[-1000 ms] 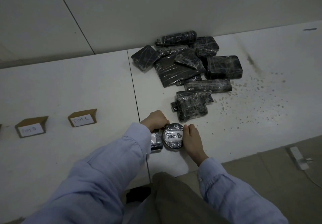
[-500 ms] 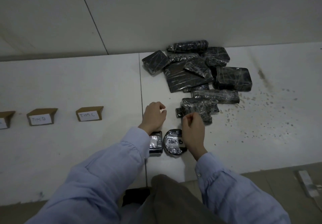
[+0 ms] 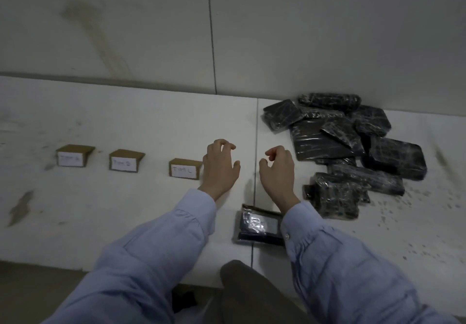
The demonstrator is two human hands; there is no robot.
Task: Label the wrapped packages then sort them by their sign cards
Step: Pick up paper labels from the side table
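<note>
Both my hands hover above the white table with fingers loosely curled and nothing in them. My left hand is just right of the third sign card. My right hand is beside it, left of the pile of black wrapped packages. One small wrapped package lies near the front edge below my right wrist, partly hidden by my sleeve. Two more brown sign cards with white labels stand to the left, one at the far left and one in the middle. Their writing is too blurred to read.
A seam runs between two white table tops. Dark specks and a smear mark the table at the right. A pale wall stands directly behind. The floor shows below the front edge at the left.
Both hands have let go of the labelled round package and risen forward over the table. My view has swung left, so all three sign cards show. The round package is out of sight behind my right sleeve.
</note>
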